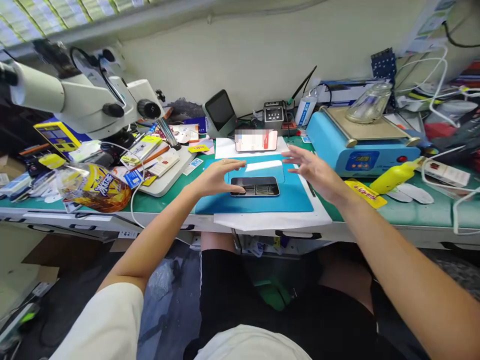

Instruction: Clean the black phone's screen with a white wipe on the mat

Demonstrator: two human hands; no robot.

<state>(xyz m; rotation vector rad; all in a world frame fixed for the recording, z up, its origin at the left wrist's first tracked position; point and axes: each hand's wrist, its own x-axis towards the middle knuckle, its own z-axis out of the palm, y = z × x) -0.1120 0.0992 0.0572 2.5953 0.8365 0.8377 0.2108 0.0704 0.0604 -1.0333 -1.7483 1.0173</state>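
Observation:
A dark smartphone [262, 186] lies flat on the blue work mat [292, 200], with thin lines or cracks showing on its screen. My left hand [218, 177] is beside it, thumb at the phone's left end and fingers stretched out above; whether the thumb touches the glass I cannot tell. To the right, my right hand [311, 172] hovers over the mat's edge with fingers spread and nothing in it. Just behind the phone lies a clear, shiny sheet [262, 166]. A second phone [256, 141] with a lit screen leans upright at the back.
A microscope [86, 100] stands on the left, near a snack bag [99, 187] and piled tools. On the right sit a blue heating machine [360, 145] with a glass jar [369, 102] on top, a yellow bottle [395, 175] and loose white cables. A small display [220, 112] stands behind.

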